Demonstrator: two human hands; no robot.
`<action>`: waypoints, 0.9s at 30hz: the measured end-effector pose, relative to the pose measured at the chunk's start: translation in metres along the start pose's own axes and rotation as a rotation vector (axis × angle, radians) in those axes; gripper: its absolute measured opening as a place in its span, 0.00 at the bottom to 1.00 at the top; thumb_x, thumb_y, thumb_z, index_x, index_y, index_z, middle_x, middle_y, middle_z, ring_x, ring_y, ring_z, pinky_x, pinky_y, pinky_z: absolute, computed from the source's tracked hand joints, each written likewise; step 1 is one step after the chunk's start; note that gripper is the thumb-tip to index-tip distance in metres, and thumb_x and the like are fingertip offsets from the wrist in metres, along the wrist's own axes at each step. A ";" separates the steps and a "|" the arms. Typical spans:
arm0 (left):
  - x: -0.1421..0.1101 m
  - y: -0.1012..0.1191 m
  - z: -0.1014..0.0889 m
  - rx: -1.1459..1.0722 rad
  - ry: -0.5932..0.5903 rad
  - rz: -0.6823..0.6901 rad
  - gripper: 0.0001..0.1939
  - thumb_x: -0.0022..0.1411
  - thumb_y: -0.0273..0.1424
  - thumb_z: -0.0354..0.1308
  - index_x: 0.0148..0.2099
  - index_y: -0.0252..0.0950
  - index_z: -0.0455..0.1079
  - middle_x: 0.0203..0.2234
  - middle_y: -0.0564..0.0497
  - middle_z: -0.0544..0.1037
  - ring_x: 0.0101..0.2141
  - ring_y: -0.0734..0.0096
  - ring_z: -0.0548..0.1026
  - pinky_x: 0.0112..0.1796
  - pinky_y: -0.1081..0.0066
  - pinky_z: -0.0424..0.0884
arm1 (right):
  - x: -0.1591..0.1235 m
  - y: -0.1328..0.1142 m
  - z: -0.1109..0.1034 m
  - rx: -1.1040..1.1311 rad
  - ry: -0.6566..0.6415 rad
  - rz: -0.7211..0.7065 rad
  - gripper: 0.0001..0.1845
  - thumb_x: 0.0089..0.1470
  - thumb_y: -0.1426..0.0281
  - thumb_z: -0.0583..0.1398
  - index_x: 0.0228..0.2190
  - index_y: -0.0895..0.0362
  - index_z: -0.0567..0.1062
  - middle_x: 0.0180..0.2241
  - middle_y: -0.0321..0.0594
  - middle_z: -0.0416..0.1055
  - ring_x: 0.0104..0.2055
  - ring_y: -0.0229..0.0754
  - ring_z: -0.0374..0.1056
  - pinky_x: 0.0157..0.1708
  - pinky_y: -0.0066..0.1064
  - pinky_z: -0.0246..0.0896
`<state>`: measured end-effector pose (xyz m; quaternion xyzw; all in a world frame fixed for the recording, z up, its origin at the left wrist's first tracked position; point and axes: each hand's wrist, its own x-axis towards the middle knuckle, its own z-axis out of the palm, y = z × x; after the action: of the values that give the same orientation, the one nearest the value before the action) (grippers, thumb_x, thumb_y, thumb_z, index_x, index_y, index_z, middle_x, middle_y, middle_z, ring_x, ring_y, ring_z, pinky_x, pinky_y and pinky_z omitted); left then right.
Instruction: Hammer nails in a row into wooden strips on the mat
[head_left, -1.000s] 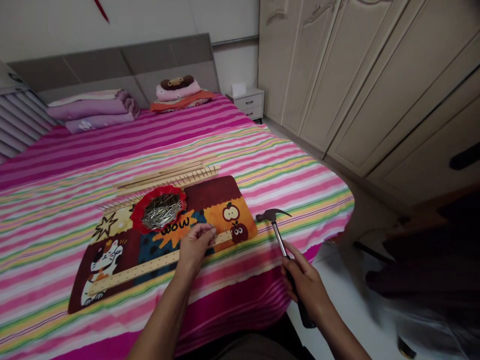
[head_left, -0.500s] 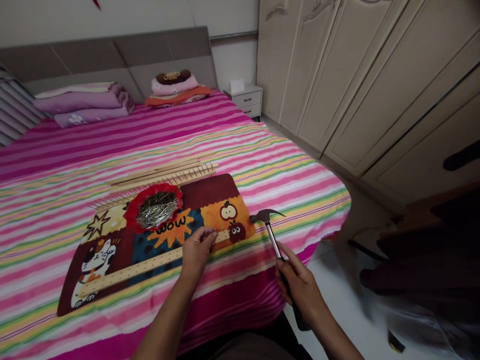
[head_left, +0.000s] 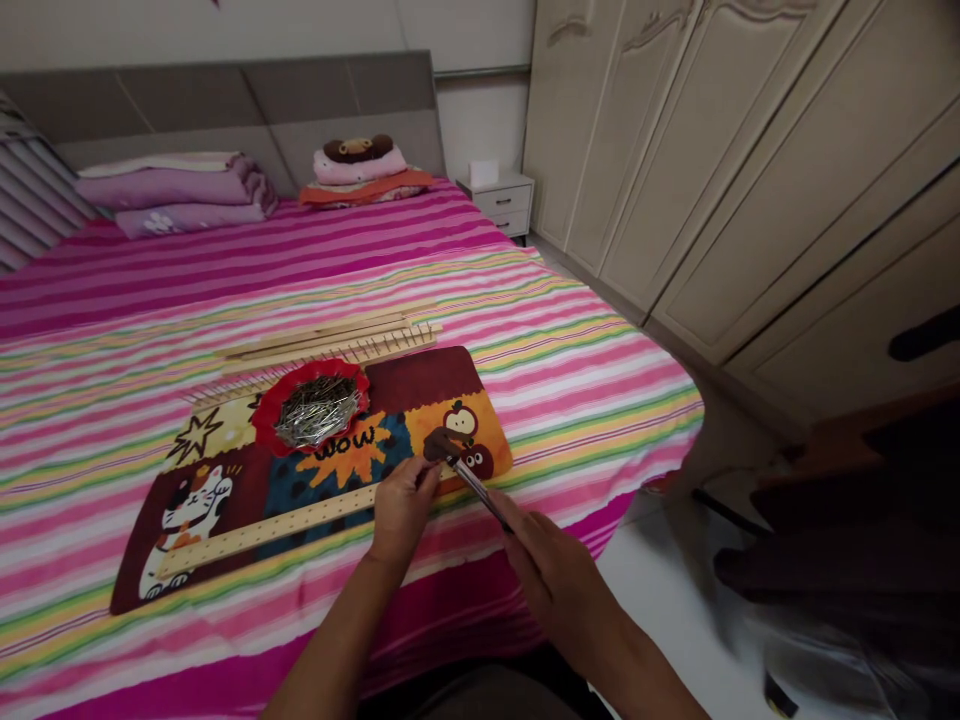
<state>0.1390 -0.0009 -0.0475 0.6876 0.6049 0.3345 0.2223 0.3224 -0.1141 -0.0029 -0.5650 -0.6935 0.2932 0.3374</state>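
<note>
**Metal hammer (head_left: pixel 480 490) close beside the left hand (head_left: pixel 403 505)**

Beyond the left thumb and forefinger, just to their right, hangs the hammer's dark head; whether it touches anything I cannot tell. Those two fingers bend toward each other over the pale wooden strip (head_left: pixel 285 525), but I cannot tell whether they meet, stand slightly apart or pinch something. The right hand (head_left: pixel 551 558) has its fingers clamped around the hammer's handle. The strip, dotted along its length, stretches leftward from the left fingers across the patterned mat (head_left: pixel 431 372). Beyond those fingers and to their left sits the red bowl (head_left: pixel 264 425) of nails (head_left: pixel 319 412); farther out lies a studded strip (head_left: pixel 409 343).

An off-line blow could catch the left fingertips, since the head is so near them and hides the spot. The soft bed (head_left: pixel 600 370) underneath might also give, letting the strip bounce or tip.

Half a second ago the head was at the mat's right edge, well apart from the left fingers; now it is next to them. Strip and bowl look unmoved on the mat.
</note>
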 end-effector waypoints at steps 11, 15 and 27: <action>0.000 -0.004 0.001 0.005 0.004 -0.004 0.08 0.55 0.33 0.54 0.28 0.39 0.72 0.23 0.54 0.74 0.26 0.73 0.71 0.31 0.74 0.64 | 0.006 -0.008 -0.006 -0.121 -0.090 0.062 0.26 0.61 0.71 0.46 0.60 0.48 0.57 0.35 0.43 0.73 0.32 0.46 0.71 0.29 0.34 0.65; -0.001 -0.004 0.004 -0.041 0.014 -0.001 0.07 0.54 0.32 0.54 0.30 0.38 0.72 0.26 0.52 0.76 0.30 0.71 0.73 0.34 0.73 0.66 | 0.010 0.001 -0.001 0.275 0.168 0.151 0.23 0.58 0.67 0.51 0.55 0.48 0.67 0.38 0.41 0.76 0.37 0.46 0.72 0.35 0.33 0.66; 0.047 -0.034 -0.082 0.257 0.277 -0.135 0.12 0.56 0.33 0.51 0.38 0.38 0.74 0.34 0.49 0.79 0.34 0.67 0.75 0.38 0.70 0.69 | 0.045 0.070 0.029 1.017 0.498 0.679 0.41 0.41 0.61 0.63 0.57 0.57 0.62 0.15 0.24 0.62 0.12 0.30 0.51 0.09 0.18 0.43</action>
<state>0.0577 0.0428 -0.0075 0.6155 0.7122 0.3305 0.0692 0.3335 -0.0570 -0.0692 -0.5736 -0.1529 0.5348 0.6013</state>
